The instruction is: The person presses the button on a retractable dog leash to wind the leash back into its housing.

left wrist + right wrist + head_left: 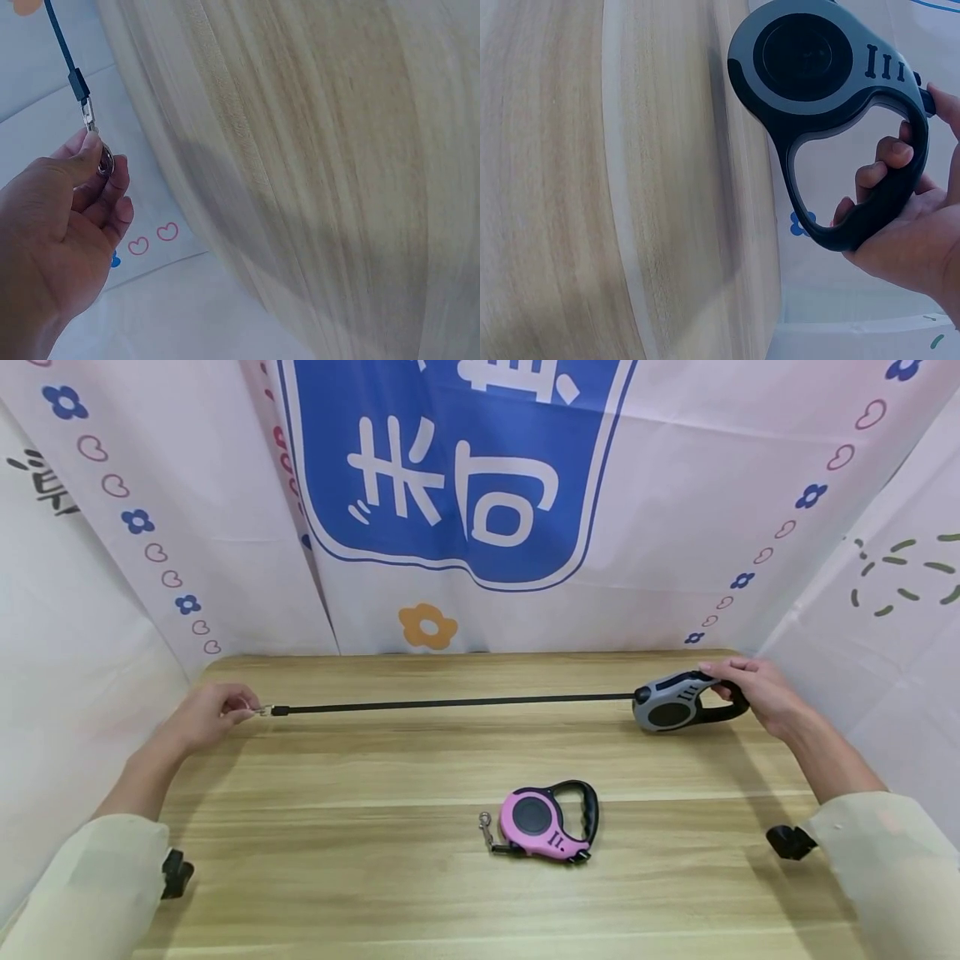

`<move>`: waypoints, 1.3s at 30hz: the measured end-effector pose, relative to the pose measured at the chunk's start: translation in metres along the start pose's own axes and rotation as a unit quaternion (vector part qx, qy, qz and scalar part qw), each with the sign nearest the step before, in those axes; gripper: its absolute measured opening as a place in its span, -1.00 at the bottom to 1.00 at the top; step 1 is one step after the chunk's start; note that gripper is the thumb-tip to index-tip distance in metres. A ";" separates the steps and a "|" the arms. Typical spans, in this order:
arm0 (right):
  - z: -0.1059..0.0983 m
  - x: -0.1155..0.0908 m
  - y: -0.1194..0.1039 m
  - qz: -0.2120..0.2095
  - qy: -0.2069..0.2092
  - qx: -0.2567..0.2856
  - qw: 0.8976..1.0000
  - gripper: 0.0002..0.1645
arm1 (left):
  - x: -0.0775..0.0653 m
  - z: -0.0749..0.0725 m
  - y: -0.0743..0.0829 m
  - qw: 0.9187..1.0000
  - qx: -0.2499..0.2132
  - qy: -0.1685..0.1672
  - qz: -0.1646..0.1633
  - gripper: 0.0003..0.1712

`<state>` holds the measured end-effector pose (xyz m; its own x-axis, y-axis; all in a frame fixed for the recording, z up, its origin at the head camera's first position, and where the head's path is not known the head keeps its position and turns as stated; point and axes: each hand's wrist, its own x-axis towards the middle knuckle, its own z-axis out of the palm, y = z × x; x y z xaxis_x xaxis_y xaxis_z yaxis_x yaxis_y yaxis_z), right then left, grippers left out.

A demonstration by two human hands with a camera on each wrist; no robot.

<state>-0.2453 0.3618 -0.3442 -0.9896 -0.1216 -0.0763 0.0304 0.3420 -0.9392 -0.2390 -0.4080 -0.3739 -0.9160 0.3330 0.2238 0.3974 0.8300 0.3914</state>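
A grey and black retractable dog leash hangs above the table's far right, its black handle in the grip of my right hand. In the right wrist view, fingers wrap through the handle loop and the thumb lies by the button. The leash's black strap stretches straight across to the left. At its end, my left hand pinches the metal clip between thumb and fingers. A pink and black retractable leash lies on the table, its small metal clip beside it.
The wood-grain table spans the space below both hands. White printed curtains enclose it at the back and on both sides. A black wrist mount sits at the left sleeve, and another mount at the right.
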 end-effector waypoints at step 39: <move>0.004 0.000 -0.002 0.000 -0.018 0.025 1.000 -0.60 | -0.007 -0.007 0.008 0.976 -0.208 -0.029 -0.064 -0.80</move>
<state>-0.2445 0.3577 -0.3435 -0.9839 -0.1561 -0.0871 0.0377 0.2951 -0.9547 -0.2289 -0.4067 -0.3655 -0.9565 0.2730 0.1031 0.2563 0.6165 0.7445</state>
